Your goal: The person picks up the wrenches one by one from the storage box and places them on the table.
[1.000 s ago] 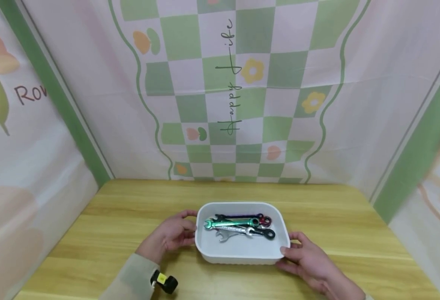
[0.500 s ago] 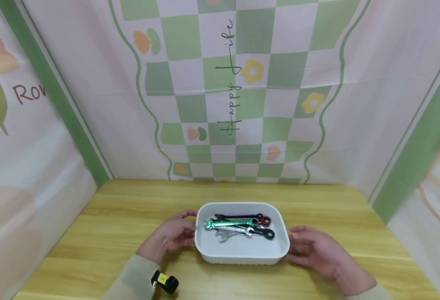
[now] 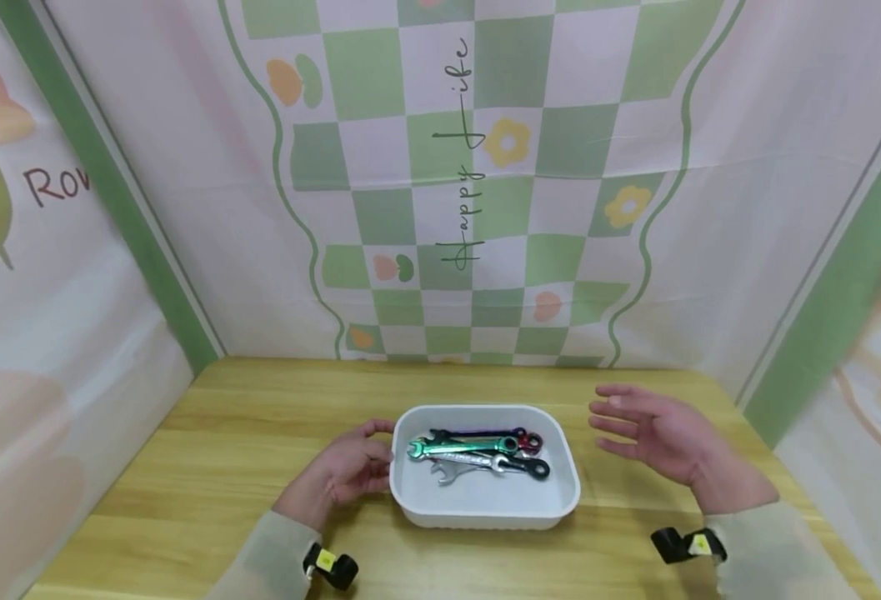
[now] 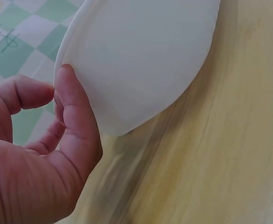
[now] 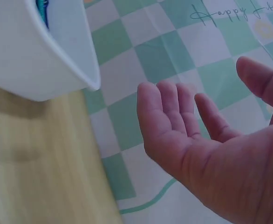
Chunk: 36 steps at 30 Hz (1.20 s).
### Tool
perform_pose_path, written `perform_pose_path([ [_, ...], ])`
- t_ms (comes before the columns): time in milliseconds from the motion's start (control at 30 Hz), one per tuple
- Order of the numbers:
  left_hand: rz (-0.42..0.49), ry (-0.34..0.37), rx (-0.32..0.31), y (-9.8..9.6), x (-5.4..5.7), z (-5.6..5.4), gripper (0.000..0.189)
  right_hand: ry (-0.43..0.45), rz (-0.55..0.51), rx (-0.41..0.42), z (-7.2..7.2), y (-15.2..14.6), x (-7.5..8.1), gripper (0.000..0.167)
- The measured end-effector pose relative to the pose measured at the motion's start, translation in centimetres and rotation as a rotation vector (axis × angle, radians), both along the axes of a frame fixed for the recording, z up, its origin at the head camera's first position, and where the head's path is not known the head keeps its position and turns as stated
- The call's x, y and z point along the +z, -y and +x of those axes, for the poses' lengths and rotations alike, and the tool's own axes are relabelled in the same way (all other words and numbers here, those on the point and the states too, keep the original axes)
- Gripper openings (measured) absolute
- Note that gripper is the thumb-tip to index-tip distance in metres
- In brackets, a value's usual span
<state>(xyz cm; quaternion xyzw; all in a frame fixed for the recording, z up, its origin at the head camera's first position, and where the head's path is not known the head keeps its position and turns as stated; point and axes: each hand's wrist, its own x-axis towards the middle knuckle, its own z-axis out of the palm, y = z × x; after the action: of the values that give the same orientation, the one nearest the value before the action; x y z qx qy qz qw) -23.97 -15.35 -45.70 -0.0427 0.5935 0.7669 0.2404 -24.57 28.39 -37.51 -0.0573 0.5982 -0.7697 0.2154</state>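
A white plastic bin (image 3: 485, 500) with rounded corners stands on the table, with several wrenches inside. On top lies a shiny green wrench (image 3: 461, 447); under and beside it are a silver wrench (image 3: 448, 472), one with a black ring end (image 3: 538, 468) and one with a red end (image 3: 533, 442). My left hand (image 3: 350, 468) rests at the bin's left end, its bent fingers touching the outer wall near the rim (image 4: 141, 46). To the right, my right hand (image 3: 668, 437) is raised apart from the bin, palm turned toward it, fingers loosely spread and holding nothing.
The wood-grain table (image 3: 275, 400) ends at a hanging cloth (image 3: 440, 208) with green checks and flowers. Cloth also hangs at the left and right sides. A small black camera is strapped to each wrist (image 3: 331, 567).
My right hand has let go of the bin's right corner and moved away to the right and upward. The left hand, bin and wrenches have not visibly moved.
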Motion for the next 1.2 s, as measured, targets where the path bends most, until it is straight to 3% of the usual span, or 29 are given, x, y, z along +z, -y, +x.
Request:
perform_pose_path([
  [167, -0.016, -0.025, -0.002, 0.0, 0.2, 0.2, 0.062, -0.030, -0.016, 0.060, -0.9, 1.3, 1.8, 0.022],
  [367, -0.030, -0.039, 0.001, 0.1, 0.2, 0.2, 0.060, -0.024, 0.089, 0.070, -1.8, 3.7, 3.5, 0.029],
  [567, -0.022, -0.046, 0.015, 0.0, 0.0, 0.1, 0.059, -0.010, 0.166, 0.100, -3.0, 6.3, 4.3, 0.045],
  [967, -0.024, -0.050, 0.019, 0.0, -0.4, -0.1, 0.058, 0.033, 0.278, 0.161, -5.2, 9.7, 3.4, 0.052],
  [1200, -0.019, -0.045, 0.019, 0.0, -0.5, -0.1, 0.058, 0.011, 0.421, 0.302, -6.1, 11.4, 2.1, 0.051],
])
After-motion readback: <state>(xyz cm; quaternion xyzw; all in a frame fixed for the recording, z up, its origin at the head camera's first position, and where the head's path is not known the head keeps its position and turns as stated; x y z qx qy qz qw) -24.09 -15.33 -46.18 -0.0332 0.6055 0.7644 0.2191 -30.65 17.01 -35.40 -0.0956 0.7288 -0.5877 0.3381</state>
